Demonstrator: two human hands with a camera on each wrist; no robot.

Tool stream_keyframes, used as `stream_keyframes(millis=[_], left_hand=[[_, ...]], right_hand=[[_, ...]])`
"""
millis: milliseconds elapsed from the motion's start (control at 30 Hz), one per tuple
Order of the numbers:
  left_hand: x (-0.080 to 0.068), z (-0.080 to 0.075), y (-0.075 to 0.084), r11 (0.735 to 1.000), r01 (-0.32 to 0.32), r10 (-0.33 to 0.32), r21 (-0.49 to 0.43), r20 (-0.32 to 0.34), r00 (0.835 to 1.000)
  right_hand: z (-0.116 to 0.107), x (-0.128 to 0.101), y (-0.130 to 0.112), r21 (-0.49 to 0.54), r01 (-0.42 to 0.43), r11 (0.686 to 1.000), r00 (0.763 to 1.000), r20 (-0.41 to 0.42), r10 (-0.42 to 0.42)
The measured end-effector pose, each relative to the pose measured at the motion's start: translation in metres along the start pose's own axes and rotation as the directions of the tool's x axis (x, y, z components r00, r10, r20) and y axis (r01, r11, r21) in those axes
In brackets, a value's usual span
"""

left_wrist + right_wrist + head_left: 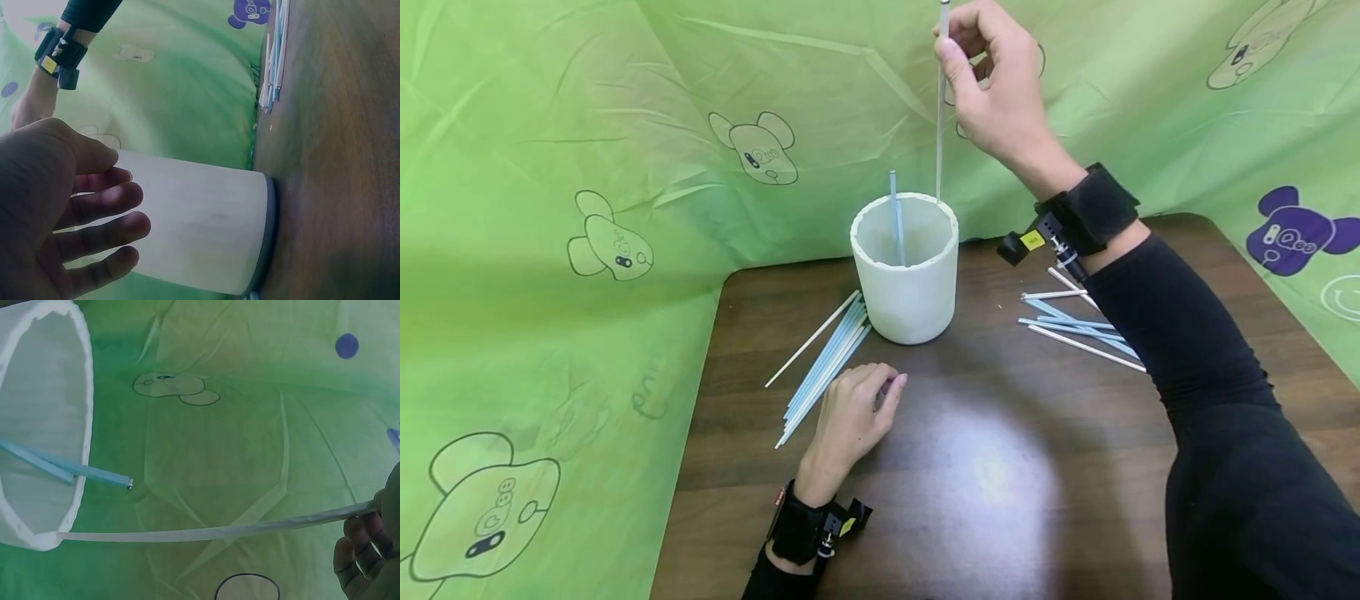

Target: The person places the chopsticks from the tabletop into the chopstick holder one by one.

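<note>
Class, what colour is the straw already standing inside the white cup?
Light blue straw, clearest in the right wrist view.

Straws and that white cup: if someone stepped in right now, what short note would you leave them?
Right hand: pinches a white straw upright, its lower end at the white cup rim.
Left hand: loosely curled on the table, holding nothing, beside the left pile of straws.
Done: one blue straw stands in the cup.
Left: the held straw, the left pile and the right pile of straws.
</note>
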State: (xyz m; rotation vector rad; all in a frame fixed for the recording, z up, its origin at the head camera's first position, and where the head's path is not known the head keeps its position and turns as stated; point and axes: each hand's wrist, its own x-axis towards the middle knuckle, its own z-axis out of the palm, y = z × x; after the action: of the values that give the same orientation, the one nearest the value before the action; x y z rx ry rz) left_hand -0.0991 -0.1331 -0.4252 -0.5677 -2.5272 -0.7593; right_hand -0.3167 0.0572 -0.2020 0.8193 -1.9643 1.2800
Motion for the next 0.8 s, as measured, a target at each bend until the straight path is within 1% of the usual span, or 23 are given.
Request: stream_keyframes(millis=[100, 333, 467, 567, 667, 800], left_hand=[[0.0, 0.0, 0.0, 1.0, 0.0, 0.0, -0.001, 0.0, 1.0], [-0.001, 0.0, -0.001, 1.0, -0.005, 0.005, 0.007, -0.005, 1.0], [-0.003, 0.0, -0.001, 1.0, 0.012, -0.012, -0.001, 0.002, 1.0], [-0.004, 0.0, 0.0, 1.0, 0.023, -0.023, -0.005, 0.01, 1.0], [-0.005, 0.0, 0.001, 1.0, 0.026, -0.026, -0.006, 0.012, 1.0], [-0.005, 0.001, 0.001, 1.0, 0.024, -0.024, -0.003, 0.005, 1.0]], right_hand=[[0.0, 0.0, -0.002, 0.009, -0.013, 1.0, 0.999, -0.029, 0.013], [0.001, -0.002, -0.009, 0.019, -0.052, 0.998, 0.998, -0.038, 0.053], [0.004, -0.005, -0.012, 0.039, -0.058, 0.998, 0.998, -0.003, 0.059], [0.009, -0.008, -0.012, 0.031, -0.088, 0.996, 0.996, 0.037, 0.087], [0.014, -0.012, -0.003, 0.015, -0.117, 0.993, 0.991, 0.063, 0.116], [0.021, -0.021, 0.02, 0.008, -0.167, 0.986, 0.982, 0.094, 0.166]])
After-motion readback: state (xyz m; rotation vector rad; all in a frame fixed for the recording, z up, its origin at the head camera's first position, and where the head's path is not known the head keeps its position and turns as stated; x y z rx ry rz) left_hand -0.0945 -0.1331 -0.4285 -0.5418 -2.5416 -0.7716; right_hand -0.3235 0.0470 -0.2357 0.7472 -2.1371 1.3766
